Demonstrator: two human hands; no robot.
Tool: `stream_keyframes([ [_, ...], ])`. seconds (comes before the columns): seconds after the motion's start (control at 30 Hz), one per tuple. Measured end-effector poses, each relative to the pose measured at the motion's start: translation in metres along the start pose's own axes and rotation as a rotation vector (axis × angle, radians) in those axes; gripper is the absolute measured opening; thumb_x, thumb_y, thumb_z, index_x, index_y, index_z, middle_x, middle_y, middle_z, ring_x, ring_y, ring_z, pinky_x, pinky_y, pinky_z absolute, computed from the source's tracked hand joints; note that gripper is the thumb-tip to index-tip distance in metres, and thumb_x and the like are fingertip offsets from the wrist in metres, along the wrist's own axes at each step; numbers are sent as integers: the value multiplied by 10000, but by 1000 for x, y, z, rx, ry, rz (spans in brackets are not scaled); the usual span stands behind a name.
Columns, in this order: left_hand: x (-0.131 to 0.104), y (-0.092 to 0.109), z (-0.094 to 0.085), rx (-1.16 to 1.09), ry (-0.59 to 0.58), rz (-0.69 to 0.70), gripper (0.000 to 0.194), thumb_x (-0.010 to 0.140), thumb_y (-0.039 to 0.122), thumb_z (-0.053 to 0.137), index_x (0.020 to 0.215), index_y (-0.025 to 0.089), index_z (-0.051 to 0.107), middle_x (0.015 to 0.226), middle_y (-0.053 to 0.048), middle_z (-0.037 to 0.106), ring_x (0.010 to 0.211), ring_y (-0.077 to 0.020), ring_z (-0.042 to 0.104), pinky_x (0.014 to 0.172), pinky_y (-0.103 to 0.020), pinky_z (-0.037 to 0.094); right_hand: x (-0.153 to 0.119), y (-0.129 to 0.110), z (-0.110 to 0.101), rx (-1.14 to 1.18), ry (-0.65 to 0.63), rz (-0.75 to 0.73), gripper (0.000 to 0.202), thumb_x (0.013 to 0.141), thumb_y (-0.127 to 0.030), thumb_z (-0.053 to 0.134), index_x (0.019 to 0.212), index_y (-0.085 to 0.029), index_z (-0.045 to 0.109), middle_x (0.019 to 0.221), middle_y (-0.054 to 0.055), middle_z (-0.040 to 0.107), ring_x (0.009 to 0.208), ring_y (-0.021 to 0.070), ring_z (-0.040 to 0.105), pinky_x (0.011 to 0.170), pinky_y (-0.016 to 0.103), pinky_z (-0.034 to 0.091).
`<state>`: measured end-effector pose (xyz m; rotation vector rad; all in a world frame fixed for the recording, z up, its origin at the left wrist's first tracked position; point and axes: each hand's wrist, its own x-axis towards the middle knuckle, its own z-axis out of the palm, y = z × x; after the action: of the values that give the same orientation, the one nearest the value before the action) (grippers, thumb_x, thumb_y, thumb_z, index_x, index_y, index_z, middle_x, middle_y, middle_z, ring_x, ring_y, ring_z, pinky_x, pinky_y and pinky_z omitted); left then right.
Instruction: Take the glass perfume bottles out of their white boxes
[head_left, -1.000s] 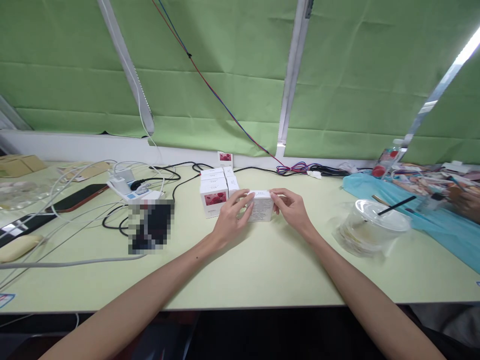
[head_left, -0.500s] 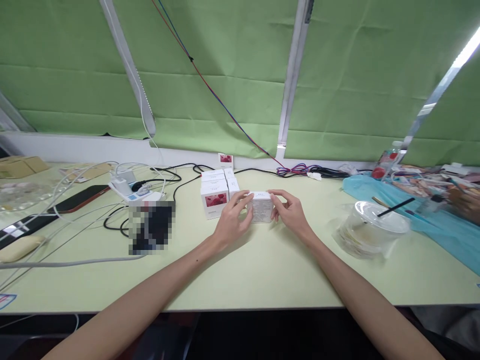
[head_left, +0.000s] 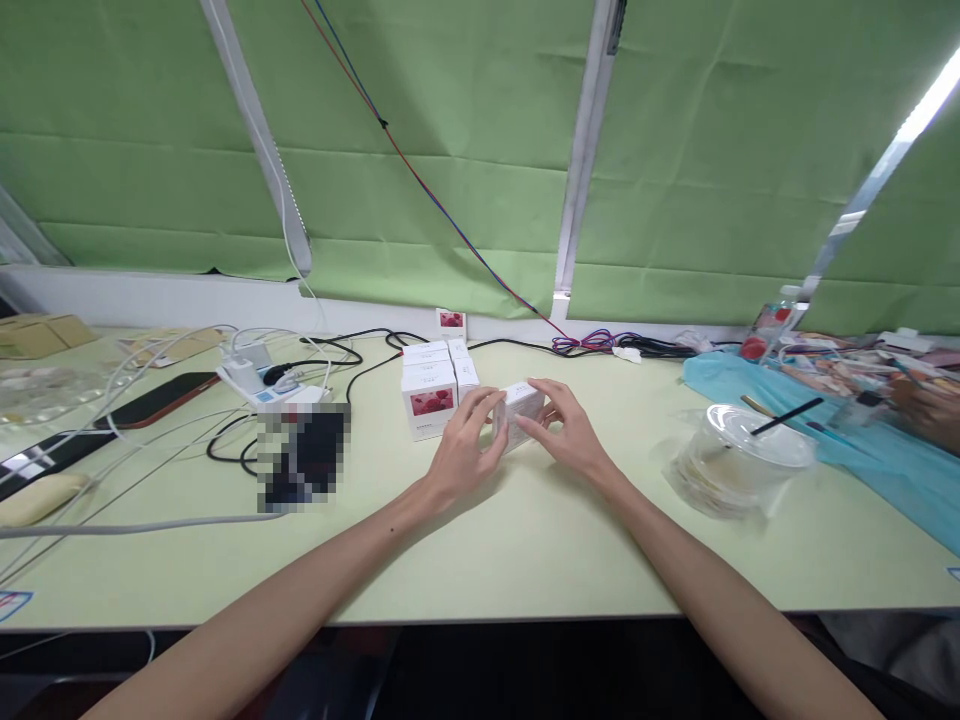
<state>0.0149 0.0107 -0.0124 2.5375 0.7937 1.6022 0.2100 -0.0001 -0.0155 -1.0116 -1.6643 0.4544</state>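
A small white box [head_left: 523,408] with fine print on its near side rests on or just above the table, turned at an angle. My left hand [head_left: 469,440] is closed on its left end, fingers at the top edge and thumb on the near side. At the right end my right hand [head_left: 566,428] grips the same box, thumb across the printed face. Just left of my hands stand several white boxes [head_left: 431,402] packed together, the front one showing a picture of red flowers. Behind them, one more white box [head_left: 451,323] stands at the wall.
To the right is a lidded plastic cup [head_left: 757,440] with a black straw, in a clear bag, near a blue sheet [head_left: 885,465]. A power strip [head_left: 289,393], cables and a phone [head_left: 157,398] lie on the left. Someone's hand [head_left: 930,410] shows far right.
The box between my hands has turned from facing me squarely to an angle, its right end swinging away. My right thumb has moved onto its near face. The packed boxes have not moved.
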Motion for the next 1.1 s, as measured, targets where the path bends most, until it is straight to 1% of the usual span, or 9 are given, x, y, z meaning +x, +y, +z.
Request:
stream_keyframes([
  [0.1,-1,2,0,6,1,34,374,935,121,527,1291,235,536,1185,-107,609,1015,-198,647,833,-353,589,-2,3,3,-37,-52,34,769,799,-501,748,1471,-286,443,1365,138,447,912,194,611,847,408,566],
  [0.2,0,5,-1,3,5,58,361,938,103,508,1276,228,534,1162,-102,621,969,-186,657,804,-336,585,-5,5,7,-81,-83,44,891,780,-496,766,1533,-292,335,1355,141,435,1001,232,584,905,441,547],
  [0.37,5,4,-5,74,52,110,312,944,138,529,1247,210,550,1129,-109,648,973,-197,659,828,-347,574,-8,7,13,-134,-56,5,873,823,-438,731,1556,-283,282,1299,134,467,987,233,567,892,433,544],
  [0.47,10,-2,-12,148,147,148,273,935,152,548,1202,195,582,1107,-118,652,1008,-212,655,868,-363,563,-7,10,15,-151,-43,-12,873,829,-410,725,1564,-294,269,1295,132,466,990,236,571,875,429,553],
  [0.63,21,-17,-32,286,395,86,183,917,220,583,1088,183,636,1078,-132,617,1042,-240,617,775,-347,561,0,19,19,-148,-39,31,875,832,-384,712,1577,-334,255,1299,121,451,967,224,592,886,438,570],
  [0.77,31,-32,-50,338,596,-65,185,947,245,532,1057,159,653,1104,-143,608,1109,-252,572,991,-423,471,10,26,21,-137,-60,62,868,843,-355,686,1587,-353,238,1331,111,473,980,216,595,922,444,565],
  [0.87,34,-47,-59,246,661,-282,227,977,257,467,1066,167,655,1122,-123,617,1113,-223,571,1005,-371,448,21,29,22,-117,-100,82,870,845,-320,665,1593,-359,222,1433,97,470,1030,224,594,938,448,563],
  [1.0,35,-73,-62,-1,705,-628,253,973,265,427,1033,192,661,1141,-88,656,1099,-200,593,986,-325,445,38,32,22,-58,-180,184,906,817,-283,679,1593,-385,221,1533,51,446,1043,240,621,951,462,564],
  [1.1,33,-92,-61,-275,745,-901,233,940,276,440,954,201,660,1138,-68,673,1096,-205,614,977,-329,464,48,37,23,57,-236,236,936,800,-285,704,1591,-401,215,1583,16,397,1185,276,606,1037,486,514],
])
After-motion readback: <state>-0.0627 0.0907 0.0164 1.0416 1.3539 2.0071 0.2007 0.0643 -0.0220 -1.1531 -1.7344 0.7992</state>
